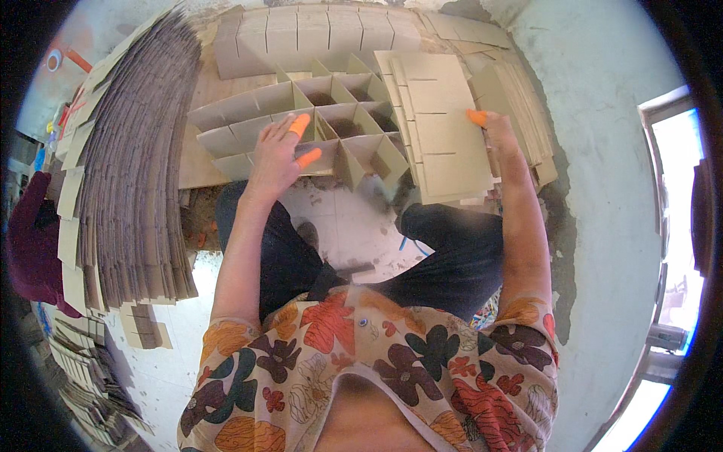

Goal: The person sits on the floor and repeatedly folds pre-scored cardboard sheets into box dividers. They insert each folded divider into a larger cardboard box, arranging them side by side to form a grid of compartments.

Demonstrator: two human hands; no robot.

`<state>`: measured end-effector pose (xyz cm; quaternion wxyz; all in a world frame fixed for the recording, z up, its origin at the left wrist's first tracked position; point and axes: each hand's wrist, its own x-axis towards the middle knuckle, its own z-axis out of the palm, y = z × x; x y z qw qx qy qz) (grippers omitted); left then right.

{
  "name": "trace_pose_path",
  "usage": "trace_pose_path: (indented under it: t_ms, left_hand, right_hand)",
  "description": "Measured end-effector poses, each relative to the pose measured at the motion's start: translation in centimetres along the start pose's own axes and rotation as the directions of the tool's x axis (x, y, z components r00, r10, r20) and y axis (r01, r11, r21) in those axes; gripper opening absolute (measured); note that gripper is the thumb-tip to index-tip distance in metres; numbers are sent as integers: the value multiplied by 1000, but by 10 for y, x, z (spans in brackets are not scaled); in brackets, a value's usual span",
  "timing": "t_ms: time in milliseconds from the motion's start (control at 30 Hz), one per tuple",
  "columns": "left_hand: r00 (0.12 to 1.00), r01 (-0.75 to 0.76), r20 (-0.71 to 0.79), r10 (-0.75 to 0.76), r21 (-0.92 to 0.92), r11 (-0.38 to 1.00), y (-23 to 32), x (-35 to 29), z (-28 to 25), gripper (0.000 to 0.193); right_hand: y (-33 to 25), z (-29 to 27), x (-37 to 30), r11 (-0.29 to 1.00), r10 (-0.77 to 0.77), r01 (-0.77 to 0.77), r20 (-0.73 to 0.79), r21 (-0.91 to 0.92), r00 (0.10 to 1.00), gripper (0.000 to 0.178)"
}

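A cardboard divider grid stands in front of me, its slotted strips crossed into several cells at the right. On its left part the long strips run parallel with no cross strips. My left hand, with orange covers on two fingertips, rests over these strips, fingers and thumb apart. To the right of the grid lie slotted cardboard sheets, overlapping in a small pile. My right hand is at their right edge, its orange-covered thumb on top and the other fingers mostly hidden beneath.
A tall, curved stack of cardboard strips stands at my left. Slotted sheets lie at the far side of the wooden board. More cardboard pieces lie beside the right wall. A person's dark red sleeve shows at far left.
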<state>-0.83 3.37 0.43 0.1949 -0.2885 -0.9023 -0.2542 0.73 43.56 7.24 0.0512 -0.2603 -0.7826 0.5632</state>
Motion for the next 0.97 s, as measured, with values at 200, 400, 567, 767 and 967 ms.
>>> trace_pose_path:
  t_ms: [200, 400, 567, 767, 967]
  left_hand:
    - [992, 43, -116, -42, 8, 999, -20, -7, -29, 47]
    - [997, 69, 42, -69, 13, 998, -47, -28, -23, 32]
    - [990, 127, 75, -121, -77, 989, -53, -28, -5, 19]
    - [992, 125, 9, -125, -49, 991, -54, -34, -4, 14]
    - [996, 80, -34, -83, -87, 993, -55, -33, -4, 13]
  right_hand:
    - [-23, -53, 35, 916, -386, 351, -181, -195, 905, 33]
    - [-99, 81, -34, 579, -784, 774, 86, -256, 615, 42]
    - [-106, 166, -45, 415, -828, 848, 249, -330, 502, 41]
    - [-116, 215, -58, 477, -689, 785, 387, -395, 613, 44]
    - [-111, 236, -45, 343, -830, 892, 349, -294, 435, 30]
